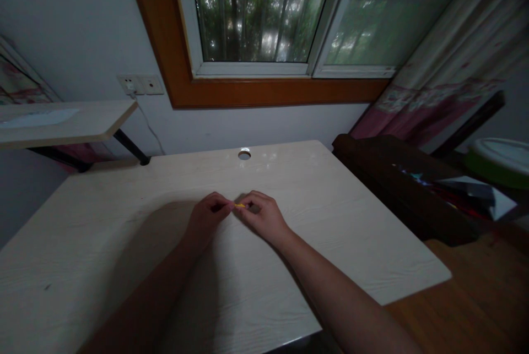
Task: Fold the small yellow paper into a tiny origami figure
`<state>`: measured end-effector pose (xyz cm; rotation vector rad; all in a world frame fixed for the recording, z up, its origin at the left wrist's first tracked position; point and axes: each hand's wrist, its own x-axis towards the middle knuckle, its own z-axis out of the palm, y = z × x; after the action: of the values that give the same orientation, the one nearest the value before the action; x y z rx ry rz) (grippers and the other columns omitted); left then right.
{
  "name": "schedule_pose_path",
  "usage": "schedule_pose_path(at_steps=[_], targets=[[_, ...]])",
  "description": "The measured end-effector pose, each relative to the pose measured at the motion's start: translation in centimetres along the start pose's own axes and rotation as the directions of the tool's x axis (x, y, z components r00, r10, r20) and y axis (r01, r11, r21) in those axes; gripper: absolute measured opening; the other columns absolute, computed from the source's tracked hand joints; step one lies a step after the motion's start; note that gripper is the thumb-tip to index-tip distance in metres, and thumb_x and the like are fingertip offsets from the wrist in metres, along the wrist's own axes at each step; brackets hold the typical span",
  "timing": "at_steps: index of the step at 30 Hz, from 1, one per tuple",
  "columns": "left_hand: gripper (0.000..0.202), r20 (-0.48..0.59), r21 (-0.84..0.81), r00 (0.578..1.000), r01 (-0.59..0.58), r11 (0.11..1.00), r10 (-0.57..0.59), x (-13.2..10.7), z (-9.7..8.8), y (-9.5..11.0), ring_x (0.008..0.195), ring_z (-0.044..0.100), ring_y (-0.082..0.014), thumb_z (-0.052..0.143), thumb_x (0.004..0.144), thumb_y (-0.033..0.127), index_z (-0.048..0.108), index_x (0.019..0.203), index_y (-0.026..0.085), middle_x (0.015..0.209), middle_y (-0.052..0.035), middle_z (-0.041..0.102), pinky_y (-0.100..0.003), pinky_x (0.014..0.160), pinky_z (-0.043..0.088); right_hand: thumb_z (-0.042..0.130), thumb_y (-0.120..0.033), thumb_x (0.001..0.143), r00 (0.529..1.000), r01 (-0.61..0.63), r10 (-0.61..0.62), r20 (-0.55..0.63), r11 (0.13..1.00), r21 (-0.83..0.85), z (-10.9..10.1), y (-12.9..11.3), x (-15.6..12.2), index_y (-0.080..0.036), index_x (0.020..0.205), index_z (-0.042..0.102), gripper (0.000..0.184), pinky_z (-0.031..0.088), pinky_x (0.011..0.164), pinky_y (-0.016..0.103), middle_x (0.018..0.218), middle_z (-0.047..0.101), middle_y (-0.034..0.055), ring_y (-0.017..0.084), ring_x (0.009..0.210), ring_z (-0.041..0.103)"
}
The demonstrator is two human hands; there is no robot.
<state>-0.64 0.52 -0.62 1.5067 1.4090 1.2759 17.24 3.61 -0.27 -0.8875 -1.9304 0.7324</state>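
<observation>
Between my two hands, above the middle of the desk, is a small yellow object, too small and too covered by fingers to tell its kind. The thumb and fingers of my left hand are pinched together at its left end. On the other side, my right hand pinches the same piece between thumb and index finger. Both hands are close to the desk surface, fingertips almost meeting. Most of the object is hidden by the fingertips.
A raised shelf on black legs stands at the back left. Near the desk's back edge is a round cable hole. A white cable hangs from a wall socket. Dark furniture stands beyond the right edge, below a curtain.
</observation>
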Motion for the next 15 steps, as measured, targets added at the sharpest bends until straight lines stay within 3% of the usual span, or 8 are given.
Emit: schedule_pose_path(at_steps=[5, 11, 15], targets=[[0.014, 0.039, -0.055, 0.998, 0.057, 0.997, -0.055, 0.1, -0.2, 1.0, 0.067, 0.055, -0.0128, 0.068, 0.078, 0.030, 0.067, 0.071, 0.018, 0.067, 0.0017, 0.061, -0.023, 0.065, 0.043, 0.068, -0.029, 0.083, 0.998, -0.067, 0.067, 0.002, 0.993, 0.101, -0.1, -0.3, 0.1, -0.020, 0.079, 0.070, 0.010, 0.047, 0.069, 0.026, 0.078, 0.067, 0.0028, 0.016, 0.074, 0.062], [0.011, -0.006, 0.041, 1.000, 0.015, 0.999, -0.015, 0.4, -0.1, 0.6, 0.069, 0.060, -0.0140, 0.064, 0.081, 0.030, 0.069, 0.076, 0.020, 0.071, 0.0010, 0.065, -0.025, 0.068, 0.046, 0.067, -0.028, 0.085, 0.996, -0.087, 0.087, 0.006, 0.988, 0.126, -0.1, 0.0, 0.0, -0.020, 0.083, 0.071, 0.009, 0.048, 0.072, 0.026, 0.081, 0.069, 0.0035, 0.016, 0.078, 0.063], [0.013, 0.024, 0.076, 0.997, -0.068, 0.995, 0.067, 0.4, 0.0, -0.2, 0.072, 0.061, -0.0152, 0.066, 0.080, 0.033, 0.072, 0.080, 0.021, 0.078, -0.0011, 0.068, -0.025, 0.068, 0.047, 0.066, -0.026, 0.084, 0.997, -0.077, 0.077, -0.001, 0.992, 0.103, -0.1, 0.3, -0.1, -0.020, 0.082, 0.071, 0.008, 0.047, 0.071, 0.026, 0.080, 0.068, 0.0029, 0.016, 0.076, 0.062]])
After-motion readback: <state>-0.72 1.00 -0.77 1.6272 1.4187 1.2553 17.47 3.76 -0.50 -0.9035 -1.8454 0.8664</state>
